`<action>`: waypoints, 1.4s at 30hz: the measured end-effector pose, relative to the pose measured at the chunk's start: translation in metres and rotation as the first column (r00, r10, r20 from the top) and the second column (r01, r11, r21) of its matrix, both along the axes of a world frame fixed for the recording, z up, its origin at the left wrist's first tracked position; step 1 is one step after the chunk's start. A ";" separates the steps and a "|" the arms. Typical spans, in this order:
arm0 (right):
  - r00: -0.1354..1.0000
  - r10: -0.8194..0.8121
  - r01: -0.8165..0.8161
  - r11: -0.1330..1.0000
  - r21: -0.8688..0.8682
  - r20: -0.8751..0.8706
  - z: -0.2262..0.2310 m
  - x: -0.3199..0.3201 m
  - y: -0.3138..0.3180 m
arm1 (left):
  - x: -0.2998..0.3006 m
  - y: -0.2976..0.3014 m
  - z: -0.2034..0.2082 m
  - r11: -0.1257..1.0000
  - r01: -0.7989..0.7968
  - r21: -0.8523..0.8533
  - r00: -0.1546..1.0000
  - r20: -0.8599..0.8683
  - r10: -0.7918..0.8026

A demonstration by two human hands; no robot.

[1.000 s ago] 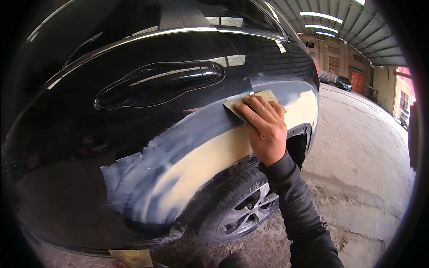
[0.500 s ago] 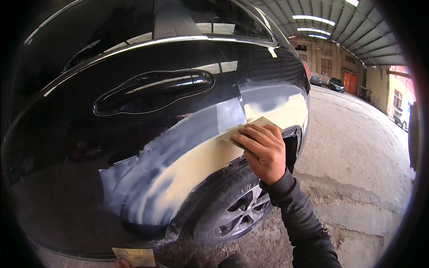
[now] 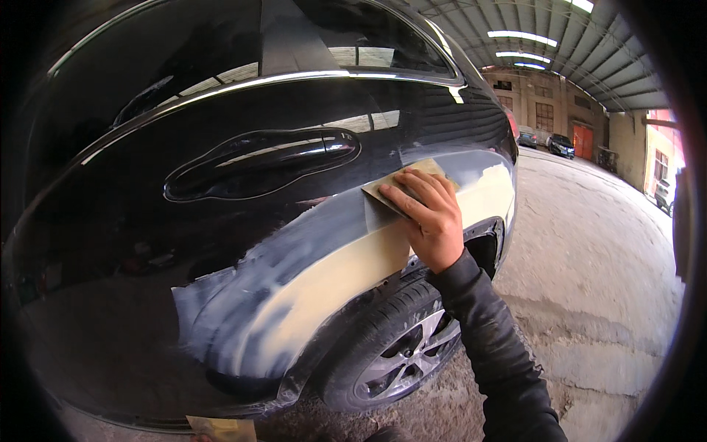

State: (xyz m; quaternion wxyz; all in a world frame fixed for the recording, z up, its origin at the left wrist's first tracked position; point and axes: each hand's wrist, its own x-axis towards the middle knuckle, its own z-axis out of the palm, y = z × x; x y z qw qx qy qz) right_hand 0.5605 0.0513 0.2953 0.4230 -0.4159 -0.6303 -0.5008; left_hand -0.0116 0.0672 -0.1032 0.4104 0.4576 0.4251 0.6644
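My right hand (image 3: 431,214) is closed on a flat tan putty spreader (image 3: 381,193). The spreader lies against the sanded grey patch above the rear wheel of a black car, at the seam between door and rear panel. Cream putty (image 3: 353,265) covers a curved band along the wheel arch, with streaky grey sanded paint (image 3: 287,243) around it. At the bottom edge, my left hand (image 3: 200,438) shows only as a bit of finger. It grips a tan putty card (image 3: 221,427) with a yellow smear on it, partly cut off.
The black car's door handle (image 3: 265,163) is left of the patch. Below the arch is the rear wheel (image 3: 409,353). Rough concrete floor (image 3: 589,243) stretches to the right. Parked cars (image 3: 560,145) and an orange door (image 3: 582,140) stand at the back of the shed.
My right hand has moved the spreader upward from the edge of the cream putty onto the upper grey area. My left hand has sunk further out of view.
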 end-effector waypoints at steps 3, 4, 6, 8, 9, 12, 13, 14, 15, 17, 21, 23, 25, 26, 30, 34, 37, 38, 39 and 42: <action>1.000 0.019 -0.019 1.000 0.012 -0.002 -0.001 0.001 0.004 | -0.004 -0.002 0.000 0.996 0.059 0.072 0.998 0.001 -0.059; 1.000 0.011 -0.011 1.000 0.009 -0.006 -0.003 0.001 0.006 | -0.004 -0.004 0.002 0.998 -0.002 0.065 1.000 -0.010 0.003; 1.000 0.010 -0.010 1.000 0.026 -0.011 -0.007 0.002 0.008 | 0.001 -0.008 0.006 0.991 -0.121 0.050 0.992 -0.034 0.122; 1.000 0.006 -0.006 1.000 0.024 -0.019 -0.012 0.002 0.008 | 0.004 -0.009 0.012 0.994 -0.104 0.033 0.993 -0.055 0.105; 1.000 0.005 -0.005 1.000 0.022 -0.024 -0.014 0.002 0.008 | 0.005 -0.009 0.014 0.995 -0.095 0.027 0.993 -0.064 0.096; 1.000 -0.013 0.014 1.000 0.028 -0.027 -0.023 0.000 0.006 | 0.005 -0.009 0.018 0.998 -0.062 0.002 0.994 -0.095 0.062; 0.999 -0.023 0.024 0.999 0.031 -0.027 -0.026 0.000 0.005 | 0.004 -0.009 0.018 0.998 -0.058 0.017 0.994 -0.091 0.060; 0.999 -0.034 0.035 0.999 0.032 -0.020 -0.030 0.000 0.004 | 0.003 -0.008 0.017 0.998 -0.051 0.030 0.995 -0.089 0.054; 0.999 -0.047 0.047 0.998 0.032 -0.015 -0.034 -0.001 0.003 | 0.003 -0.009 0.015 0.998 -0.043 0.043 0.995 -0.087 0.047; 0.997 -0.066 0.067 0.997 0.024 -0.027 -0.044 -0.002 -0.001 | 0.001 -0.008 0.012 0.999 -0.035 -0.001 0.994 -0.103 0.035; 0.993 -0.106 0.106 0.994 -0.004 -0.045 -0.062 -0.010 -0.015 | -0.001 -0.005 0.005 1.000 -0.029 -0.013 0.998 -0.060 0.028; 0.992 -0.123 0.122 0.992 -0.043 -0.033 -0.066 -0.015 -0.027 | -0.002 -0.002 0.003 0.999 -0.019 -0.048 0.997 -0.074 0.016; 0.993 -0.114 0.114 0.993 -0.017 -0.007 -0.063 -0.024 -0.032 | -0.004 -0.001 0.001 0.998 -0.004 -0.063 0.998 -0.062 0.000; 0.992 -0.129 0.129 0.991 -0.027 0.000 -0.059 -0.029 -0.032 | -0.004 -0.001 -0.001 0.998 0.006 -0.066 0.999 -0.046 -0.010; 0.996 -0.078 0.077 0.997 0.022 0.052 -0.038 -0.058 -0.014 | -0.004 -0.006 -0.007 0.996 0.057 -0.062 0.993 -0.101 -0.063; 0.995 -0.043 0.038 0.998 0.057 0.092 -0.018 -0.076 0.008 | 0.002 -0.011 -0.011 0.999 -0.008 -0.037 0.998 -0.070 0.006; 0.996 -0.041 0.037 0.998 0.053 0.081 -0.011 -0.080 0.015 | 0.004 -0.017 -0.005 0.999 -0.019 -0.035 0.996 -0.090 0.016; 0.996 -0.041 0.037 0.998 0.045 0.079 -0.012 -0.080 0.016 | 0.004 -0.018 -0.003 1.000 -0.008 -0.021 0.996 -0.088 0.006; 0.997 -0.035 0.031 0.998 0.047 0.073 -0.013 -0.080 0.018 | 0.005 -0.020 0.000 1.000 0.003 -0.010 0.996 -0.085 -0.004; 0.999 0.003 -0.004 0.999 0.039 0.040 -0.022 -0.080 0.022 | 0.008 -0.024 0.007 0.998 -0.059 0.038 0.995 -0.075 0.061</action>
